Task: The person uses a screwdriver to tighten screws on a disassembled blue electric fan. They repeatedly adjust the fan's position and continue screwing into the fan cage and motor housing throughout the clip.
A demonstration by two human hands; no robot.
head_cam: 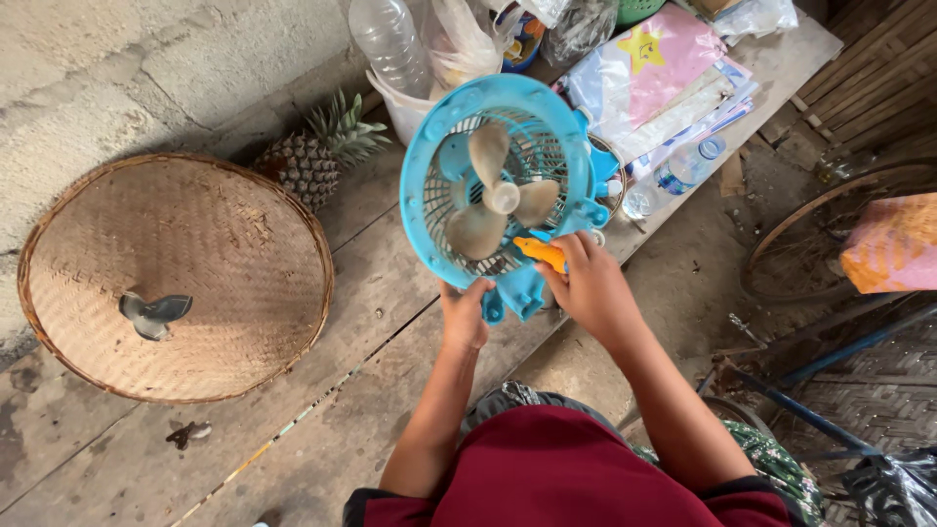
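A small blue fan [429, 156] with a round grille and beige blades [500, 195] stands tilted on a wooden bench. My left hand [464, 314] grips the bottom rim of the grille. My right hand [589, 283] holds an orange-handled tool [540, 252] against the lower right of the grille. A second, grey fan blade [153, 312] lies apart in a wide woven bamboo tray [244, 244] to the left.
A pineapple [312, 156] lies behind the tray by the concrete wall. Plastic bottles [390, 44], bags and a pink star-printed sheet [654, 59] crowd the bench's far end. A bicycle wheel [810, 244] and blue frame [849, 346] stand on the dirt floor at right.
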